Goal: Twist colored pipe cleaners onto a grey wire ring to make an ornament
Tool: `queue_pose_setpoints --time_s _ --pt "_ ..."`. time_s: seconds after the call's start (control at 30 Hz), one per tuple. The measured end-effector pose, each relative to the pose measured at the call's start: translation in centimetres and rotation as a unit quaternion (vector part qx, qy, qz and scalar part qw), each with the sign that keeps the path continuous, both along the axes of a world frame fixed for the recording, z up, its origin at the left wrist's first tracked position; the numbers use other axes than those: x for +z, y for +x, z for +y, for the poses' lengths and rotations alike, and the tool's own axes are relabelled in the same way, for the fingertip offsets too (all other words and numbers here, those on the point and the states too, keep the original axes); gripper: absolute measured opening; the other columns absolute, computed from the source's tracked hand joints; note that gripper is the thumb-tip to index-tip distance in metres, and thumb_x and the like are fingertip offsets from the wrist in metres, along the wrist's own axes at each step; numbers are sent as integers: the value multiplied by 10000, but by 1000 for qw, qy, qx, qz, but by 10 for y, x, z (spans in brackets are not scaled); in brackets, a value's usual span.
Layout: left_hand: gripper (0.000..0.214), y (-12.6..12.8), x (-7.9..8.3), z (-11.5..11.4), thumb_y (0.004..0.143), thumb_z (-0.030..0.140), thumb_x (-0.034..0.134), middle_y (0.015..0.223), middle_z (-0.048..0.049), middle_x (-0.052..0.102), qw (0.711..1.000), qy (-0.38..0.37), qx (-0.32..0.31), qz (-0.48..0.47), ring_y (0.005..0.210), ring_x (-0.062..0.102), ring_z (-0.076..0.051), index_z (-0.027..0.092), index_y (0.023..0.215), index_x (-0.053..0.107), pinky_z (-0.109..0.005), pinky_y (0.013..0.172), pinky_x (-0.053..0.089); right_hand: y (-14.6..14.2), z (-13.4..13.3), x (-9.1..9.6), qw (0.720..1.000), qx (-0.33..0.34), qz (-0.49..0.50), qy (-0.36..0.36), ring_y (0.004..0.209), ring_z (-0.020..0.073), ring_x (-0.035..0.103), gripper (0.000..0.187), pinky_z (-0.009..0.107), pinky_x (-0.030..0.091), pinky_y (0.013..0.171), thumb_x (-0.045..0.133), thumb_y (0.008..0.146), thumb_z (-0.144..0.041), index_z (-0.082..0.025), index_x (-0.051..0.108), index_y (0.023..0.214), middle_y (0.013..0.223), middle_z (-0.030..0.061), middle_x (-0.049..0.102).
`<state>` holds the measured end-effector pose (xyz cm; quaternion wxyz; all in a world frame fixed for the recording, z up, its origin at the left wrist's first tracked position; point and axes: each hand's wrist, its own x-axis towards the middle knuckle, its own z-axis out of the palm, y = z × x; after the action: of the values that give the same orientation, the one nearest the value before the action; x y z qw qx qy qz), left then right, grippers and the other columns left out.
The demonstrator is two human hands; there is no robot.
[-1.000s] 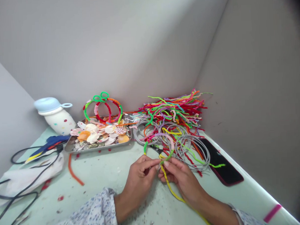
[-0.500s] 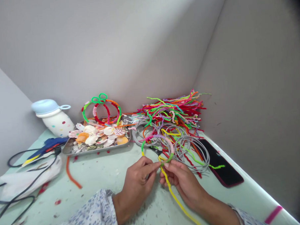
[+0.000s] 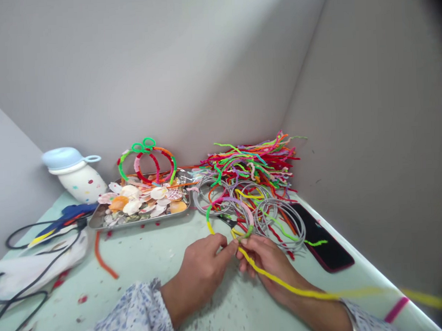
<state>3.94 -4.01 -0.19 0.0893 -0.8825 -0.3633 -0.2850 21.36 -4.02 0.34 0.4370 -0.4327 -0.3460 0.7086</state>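
Both hands meet over the table around a ring wrapped in coloured pipe cleaner (image 3: 249,213), banded green, pink, purple and yellow. My left hand (image 3: 203,268) is closed, thumb and fingertips pinching at the ring's near side. Closed on the ring's green lower right part is my right hand (image 3: 267,258). From between the fingertips a long yellow pipe cleaner (image 3: 277,278) runs out across my right wrist to the right, its far end blurred. Fingers hide the nearest stretch of the ring. Just beyond it lie bare grey wire coils (image 3: 299,230) and scissors (image 3: 229,222), partly covered.
A metal tray (image 3: 135,223) of shells stands at the back left, with finished pipe-cleaner rings (image 3: 174,162) above it. Also around are a white bottle (image 3: 83,183), a blue glue gun (image 3: 67,216) with cable, a pipe-cleaner pile (image 3: 257,159) and a black phone (image 3: 329,248).
The yellow pipe cleaner's loose length has swung from hanging down toward me to stretching out right over my right wrist. Both hands stay pinched at the ring; the view has shifted slightly.
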Motion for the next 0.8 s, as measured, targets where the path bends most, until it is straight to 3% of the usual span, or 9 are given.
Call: queue_pose_setpoints --time_s 0.2,0.37,0.57,0.8 --pt "329 -2 0 -3 924 128 420 898 -82 658 999 6 -14 34 706 577 -169 176 1210 575 -264 606 458 1 1 -1 1000 -7 4 9 478 95 586 234 171 349 387 679 729 -375 -152 616 698 642 9 641" --pt "294 1 1 -3 905 123 470 829 -45 662 995 -51 3 -86 686 593 -133 240 1081 675 -216 587 440 4 4 -5 999 34 12 -1 474 105 608 332 177 393 410 693 752 -453 -133 605 758 632 21 651" --pt "217 7 3 -4 888 178 526 838 -49 660 938 -234 27 -253 726 606 -135 203 1022 695 -224 648 461 2 3 -5 999 31 -9 4 480 108 607 359 187 408 427 710 733 -472 -134 600 779 635 15 656" --pt "240 13 17 -6 920 252 446 749 -16 647 880 -378 71 -280 705 573 -149 183 828 657 -236 648 413 -2 -2 -4 998 32 -37 25 536 131 626 382 224 437 490 693 739 -504 -136 597 781 666 23 658"
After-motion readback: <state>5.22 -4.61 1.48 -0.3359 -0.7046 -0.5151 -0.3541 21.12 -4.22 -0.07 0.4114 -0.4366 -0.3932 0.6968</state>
